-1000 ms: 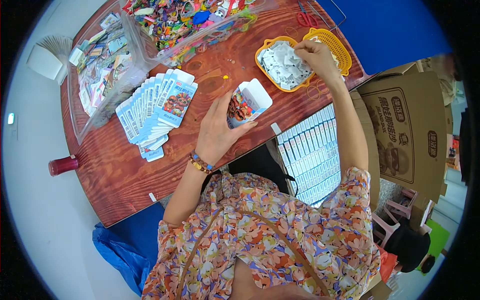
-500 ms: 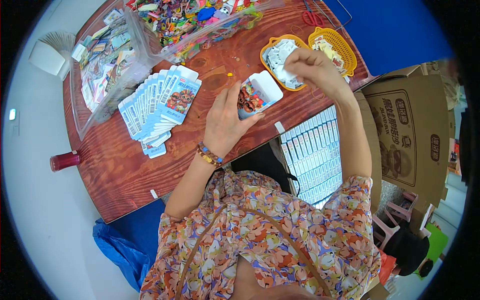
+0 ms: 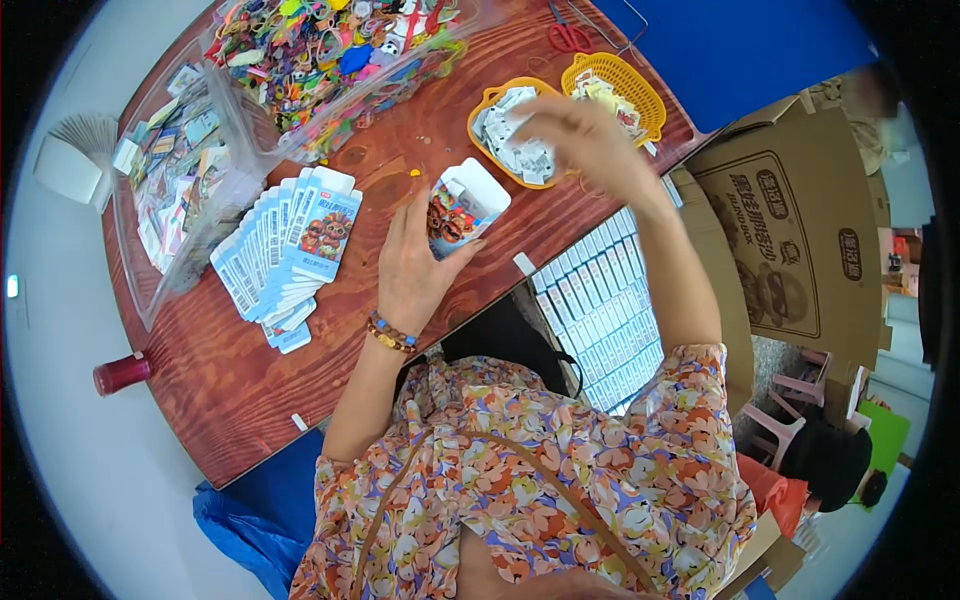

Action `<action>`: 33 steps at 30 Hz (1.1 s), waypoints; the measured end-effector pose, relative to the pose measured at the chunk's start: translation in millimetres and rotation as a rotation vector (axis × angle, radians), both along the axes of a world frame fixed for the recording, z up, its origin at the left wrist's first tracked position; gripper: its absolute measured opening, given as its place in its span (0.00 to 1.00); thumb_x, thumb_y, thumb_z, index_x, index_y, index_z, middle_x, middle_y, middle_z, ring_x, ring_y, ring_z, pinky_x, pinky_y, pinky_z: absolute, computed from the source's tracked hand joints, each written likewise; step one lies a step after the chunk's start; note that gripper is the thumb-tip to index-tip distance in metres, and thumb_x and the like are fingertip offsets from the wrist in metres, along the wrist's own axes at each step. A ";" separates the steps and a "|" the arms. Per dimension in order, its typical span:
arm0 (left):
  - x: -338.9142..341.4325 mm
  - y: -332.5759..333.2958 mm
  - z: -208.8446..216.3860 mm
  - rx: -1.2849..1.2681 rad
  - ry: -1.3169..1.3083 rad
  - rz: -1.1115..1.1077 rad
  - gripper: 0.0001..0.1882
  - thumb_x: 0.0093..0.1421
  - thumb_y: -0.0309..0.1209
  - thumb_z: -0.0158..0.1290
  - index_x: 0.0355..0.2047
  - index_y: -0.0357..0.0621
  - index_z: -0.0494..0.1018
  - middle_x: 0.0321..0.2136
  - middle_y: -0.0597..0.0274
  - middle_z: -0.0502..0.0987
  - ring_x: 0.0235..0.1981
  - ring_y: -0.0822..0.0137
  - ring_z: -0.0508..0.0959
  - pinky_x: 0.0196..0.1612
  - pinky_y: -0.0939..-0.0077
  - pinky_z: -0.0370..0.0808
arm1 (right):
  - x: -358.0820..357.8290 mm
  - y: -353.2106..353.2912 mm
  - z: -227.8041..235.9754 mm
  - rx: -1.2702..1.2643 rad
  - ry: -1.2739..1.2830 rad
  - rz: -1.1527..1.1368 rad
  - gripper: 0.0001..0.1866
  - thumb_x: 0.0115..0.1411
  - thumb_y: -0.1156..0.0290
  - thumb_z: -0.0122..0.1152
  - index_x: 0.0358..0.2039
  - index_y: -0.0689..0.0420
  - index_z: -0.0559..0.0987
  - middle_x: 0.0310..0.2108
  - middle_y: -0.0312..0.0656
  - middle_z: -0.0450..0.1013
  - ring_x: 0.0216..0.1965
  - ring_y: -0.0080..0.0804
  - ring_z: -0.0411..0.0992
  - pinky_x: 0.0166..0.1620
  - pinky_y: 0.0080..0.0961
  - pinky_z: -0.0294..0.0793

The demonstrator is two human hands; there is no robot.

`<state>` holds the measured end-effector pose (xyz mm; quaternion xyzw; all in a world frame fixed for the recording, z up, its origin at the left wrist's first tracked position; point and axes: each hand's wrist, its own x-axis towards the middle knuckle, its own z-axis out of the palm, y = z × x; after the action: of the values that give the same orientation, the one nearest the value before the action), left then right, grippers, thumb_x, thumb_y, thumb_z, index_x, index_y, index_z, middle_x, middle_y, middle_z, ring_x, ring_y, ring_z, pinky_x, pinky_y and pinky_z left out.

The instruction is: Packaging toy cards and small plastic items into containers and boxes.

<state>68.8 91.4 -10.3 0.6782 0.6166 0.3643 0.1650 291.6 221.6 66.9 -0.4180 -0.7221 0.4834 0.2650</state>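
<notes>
My left hand (image 3: 412, 262) is closed around a small blue-and-white card box (image 3: 462, 222) with cartoon figures on its front. The box stands tilted above the wooden table with its white flap up, and something pale shows in its mouth. Motion smears my right hand (image 3: 580, 140), which hovers over the right side of a yellow basket (image 3: 474, 104) of small white packets (image 3: 520, 140); whether its fingers hold anything is unclear. Left of my left hand lies a fanned stack of flat blue-and-white cartons (image 3: 285, 250).
A second yellow basket (image 3: 655, 105) holds pale paper pieces, with red scissors (image 3: 570, 38) behind it. Clear plastic bins of colourful trinkets (image 3: 330, 70) and small packets (image 3: 180, 200) line the far left. Below the table's right edge, a large carton (image 3: 790, 240) stands beside rows of finished-looking boxes (image 3: 600, 310).
The whole view has shifted, so the table and baskets sit further left. My right hand is more blurred, still by the packet basket. A pale piece now shows in the box's mouth.
</notes>
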 end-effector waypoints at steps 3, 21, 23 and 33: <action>2.5 0.7 5.8 -0.046 -0.055 -0.008 0.43 0.46 0.38 0.71 0.58 0.32 0.64 0.49 0.41 0.72 0.50 0.45 0.75 0.51 0.59 0.75 | 71.9 77.2 -47.3 0.328 -0.465 -0.408 0.14 0.59 0.67 0.61 0.45 0.52 0.82 0.35 0.40 0.80 0.24 0.26 0.76 0.32 0.25 0.75; -7.8 -5.4 5.2 -0.003 -0.074 0.052 0.42 0.46 0.37 0.71 0.58 0.36 0.64 0.47 0.46 0.73 0.48 0.48 0.75 0.50 0.58 0.75 | 122.7 97.2 -53.6 0.370 -0.354 -0.441 0.09 0.59 0.68 0.64 0.36 0.60 0.82 0.34 0.36 0.77 0.36 0.26 0.76 0.38 0.29 0.74; -10.0 -9.4 2.4 0.023 -0.055 0.079 0.41 0.44 0.36 0.71 0.57 0.36 0.65 0.46 0.46 0.73 0.48 0.48 0.75 0.49 0.58 0.75 | 79.6 64.8 -26.6 -0.046 0.036 -0.353 0.05 0.59 0.72 0.64 0.34 0.59 0.82 0.42 0.38 0.77 0.44 0.25 0.75 0.46 0.27 0.73; -17.6 -21.3 3.1 0.125 -0.063 0.129 0.43 0.45 0.37 0.71 0.58 0.34 0.63 0.47 0.43 0.73 0.47 0.45 0.75 0.48 0.57 0.75 | -69.8 -39.4 -7.0 0.508 -0.094 0.227 0.07 0.58 0.76 0.61 0.36 0.64 0.80 0.46 0.47 0.77 0.48 0.41 0.74 0.50 0.30 0.72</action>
<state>51.1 70.1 -7.3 0.6342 0.6297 0.4329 0.1180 221.8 182.2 59.9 -0.2769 -0.8737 0.2937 0.2715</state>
